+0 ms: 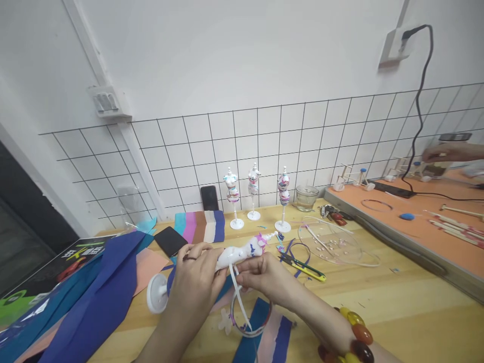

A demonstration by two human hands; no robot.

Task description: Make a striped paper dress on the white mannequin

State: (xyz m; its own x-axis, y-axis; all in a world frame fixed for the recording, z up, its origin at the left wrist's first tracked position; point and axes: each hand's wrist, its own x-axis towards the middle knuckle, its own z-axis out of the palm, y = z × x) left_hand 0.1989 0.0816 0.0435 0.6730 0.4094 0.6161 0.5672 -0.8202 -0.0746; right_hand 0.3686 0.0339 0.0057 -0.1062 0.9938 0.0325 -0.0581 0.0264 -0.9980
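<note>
Wooden table [378, 307] below tiled wall [264, 131], toward 6 o'clock: left hand [196, 282] wrapped round sideways mannequin [244, 251], base [156, 298] pointing to 9 o'clock, right hand [264, 277] pinching white ribbon [237, 290] beneath; likely light, rigid, slick plastic, thin-stemmed, best gripped at the torso.

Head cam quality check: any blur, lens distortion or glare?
Head view: fisheye bends the wire grid; a co-worker's hand at the right edge is motion-blurred; left hand, right hand and the mini mannequin are sharp; light is even, no strong glare.
</note>
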